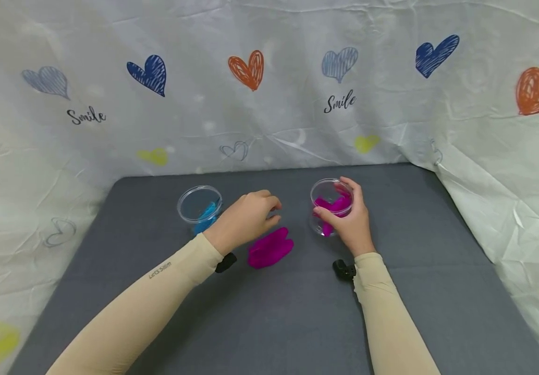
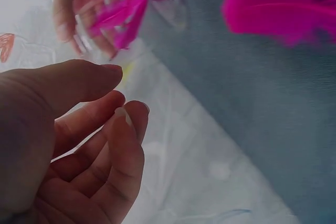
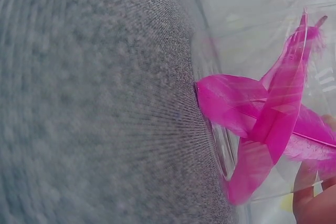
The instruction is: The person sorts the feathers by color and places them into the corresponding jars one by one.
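My right hand grips a clear plastic cup, thumb on the near side and fingers round the far side. Several magenta feathers lie crossed inside the cup, which stands upright on the table. Between the two cups, my left hand hovers with fingers loosely bent and nothing in them; a small gap shows between its thumb and fingertips in the left wrist view. Just below and to the right of that hand, a small pile of magenta feathers lies on the cloth.
A second clear cup holding blue feathers stands left of my left hand, partly hidden by it. The grey-covered table ends at a white sheet printed with hearts, hanging behind and at the sides.
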